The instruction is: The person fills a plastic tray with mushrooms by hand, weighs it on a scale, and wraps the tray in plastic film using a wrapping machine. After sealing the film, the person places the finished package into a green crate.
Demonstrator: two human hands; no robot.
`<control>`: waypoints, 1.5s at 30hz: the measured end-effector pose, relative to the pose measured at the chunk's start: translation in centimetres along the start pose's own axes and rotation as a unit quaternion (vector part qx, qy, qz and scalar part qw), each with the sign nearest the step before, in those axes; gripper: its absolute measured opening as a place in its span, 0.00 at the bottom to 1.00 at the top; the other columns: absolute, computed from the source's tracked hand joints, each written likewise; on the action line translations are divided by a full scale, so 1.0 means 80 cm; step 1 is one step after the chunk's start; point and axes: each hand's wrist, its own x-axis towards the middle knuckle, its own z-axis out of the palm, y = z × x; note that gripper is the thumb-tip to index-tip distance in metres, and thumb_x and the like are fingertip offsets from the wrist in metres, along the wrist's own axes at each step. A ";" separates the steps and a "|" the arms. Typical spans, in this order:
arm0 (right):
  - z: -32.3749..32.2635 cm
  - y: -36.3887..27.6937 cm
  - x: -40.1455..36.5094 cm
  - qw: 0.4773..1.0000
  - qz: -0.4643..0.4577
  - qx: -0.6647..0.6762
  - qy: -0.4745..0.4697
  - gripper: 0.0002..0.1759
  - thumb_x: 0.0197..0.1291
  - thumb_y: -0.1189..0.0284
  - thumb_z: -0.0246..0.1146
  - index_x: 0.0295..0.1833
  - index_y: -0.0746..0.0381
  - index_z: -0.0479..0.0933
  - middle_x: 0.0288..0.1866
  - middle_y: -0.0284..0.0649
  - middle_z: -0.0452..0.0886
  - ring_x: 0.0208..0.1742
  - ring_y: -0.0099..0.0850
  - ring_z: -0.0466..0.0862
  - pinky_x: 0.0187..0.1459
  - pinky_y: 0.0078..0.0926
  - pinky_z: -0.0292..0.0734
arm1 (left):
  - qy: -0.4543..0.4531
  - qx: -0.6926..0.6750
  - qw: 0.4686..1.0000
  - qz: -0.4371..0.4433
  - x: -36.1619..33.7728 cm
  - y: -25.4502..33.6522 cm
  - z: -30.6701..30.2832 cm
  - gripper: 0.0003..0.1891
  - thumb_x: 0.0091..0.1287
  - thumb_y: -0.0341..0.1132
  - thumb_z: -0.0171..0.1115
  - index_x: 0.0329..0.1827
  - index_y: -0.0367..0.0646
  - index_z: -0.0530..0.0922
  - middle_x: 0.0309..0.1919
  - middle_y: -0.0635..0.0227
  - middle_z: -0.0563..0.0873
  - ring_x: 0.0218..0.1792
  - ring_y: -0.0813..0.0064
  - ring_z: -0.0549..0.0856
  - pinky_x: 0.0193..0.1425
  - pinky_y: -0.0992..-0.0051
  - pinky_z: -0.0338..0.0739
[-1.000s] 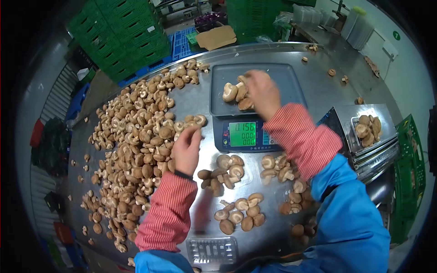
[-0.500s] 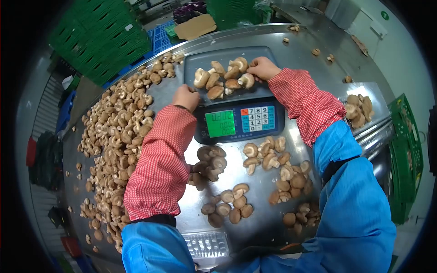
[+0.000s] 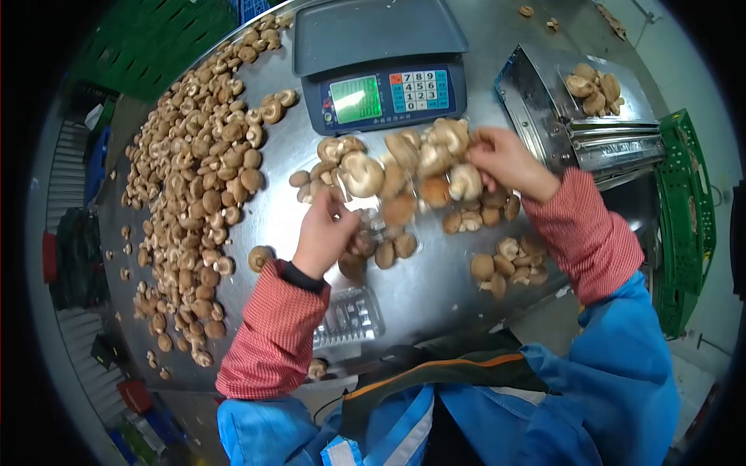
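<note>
My left hand (image 3: pixel 325 233) pinches the left end of a clear tray of mushrooms (image 3: pixel 404 159), raised over the steel table in front of the scale. At the other end my right hand (image 3: pixel 505 159) grips the tray's edge, its fingers by a pale mushroom. The tray's clear plastic is hard to make out. Behind it the scale (image 3: pixel 381 85) has a bare grey platform and a lit green display. Beneath and around the tray lie more mushroom groups, one (image 3: pixel 509 264) at the lower right. An empty clear tray (image 3: pixel 346 314) lies near the front edge.
A large heap of mushrooms (image 3: pixel 194 171) covers the left side of the steel table (image 3: pixel 435 303). To the right, a metal stand (image 3: pixel 544 101) bears a small mushroom group (image 3: pixel 597 89). Green crates (image 3: pixel 684 225) stand beyond it, with more green crates (image 3: pixel 148 46) at the back left.
The mushrooms have come off the scale platform toward me, held between both hands. The view has tilted down and shifted, showing more of my clothing and the metal stand.
</note>
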 end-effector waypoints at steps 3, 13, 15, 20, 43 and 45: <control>0.028 0.034 -0.070 0.998 0.053 0.005 -0.017 0.10 0.62 0.76 0.57 0.47 0.70 0.74 0.20 0.34 0.76 0.15 0.20 0.74 0.16 0.19 0.69 | -0.041 -0.063 0.994 -0.078 -0.064 -0.049 0.025 0.08 0.67 0.26 0.56 0.44 0.38 0.65 0.27 0.65 0.78 0.20 0.77 0.82 0.18 0.78 0.75; 0.103 0.153 -0.194 0.993 0.056 -0.091 0.051 0.08 0.59 0.74 0.60 0.42 0.66 0.73 0.22 0.38 0.77 0.19 0.28 0.78 0.21 0.26 0.72 | 0.021 0.060 0.997 -0.047 -0.170 -0.171 0.097 0.07 0.65 0.25 0.57 0.43 0.38 0.69 0.32 0.55 0.84 0.28 0.65 0.86 0.30 0.69 0.81; 0.125 0.175 -0.197 0.991 0.003 -0.121 0.058 0.08 0.58 0.74 0.60 0.39 0.67 0.73 0.24 0.43 0.78 0.21 0.35 0.80 0.25 0.31 0.74 | 0.060 0.148 0.987 0.001 -0.177 -0.183 0.086 0.07 0.63 0.26 0.57 0.43 0.38 0.72 0.31 0.53 0.85 0.30 0.59 0.87 0.35 0.64 0.80; 0.187 0.186 -0.194 0.973 -0.032 -0.214 0.079 0.06 0.57 0.76 0.59 0.35 0.67 0.71 0.27 0.51 0.78 0.32 0.50 0.81 0.30 0.42 0.73 | 0.108 0.166 0.980 0.018 -0.179 -0.215 0.044 0.13 0.62 0.24 0.54 0.50 0.40 0.74 0.35 0.52 0.86 0.38 0.52 0.86 0.43 0.63 0.80; 0.198 0.040 -0.166 0.873 -0.115 -0.454 0.139 0.19 0.59 0.58 0.64 0.31 0.64 0.73 0.30 0.47 0.81 0.32 0.45 0.83 0.31 0.41 0.76 | 0.262 0.044 0.956 0.120 -0.252 -0.203 0.014 0.09 0.64 0.23 0.59 0.47 0.37 0.80 0.36 0.63 0.81 0.35 0.72 0.81 0.39 0.78 0.74; 0.196 0.056 -0.142 0.860 -0.092 -0.490 0.110 0.22 0.57 0.54 0.65 0.31 0.65 0.74 0.32 0.48 0.81 0.34 0.46 0.83 0.32 0.42 0.76 | 0.231 0.055 0.959 0.152 -0.225 -0.204 0.029 0.09 0.62 0.22 0.59 0.45 0.37 0.79 0.34 0.61 0.79 0.33 0.68 0.80 0.38 0.74 0.74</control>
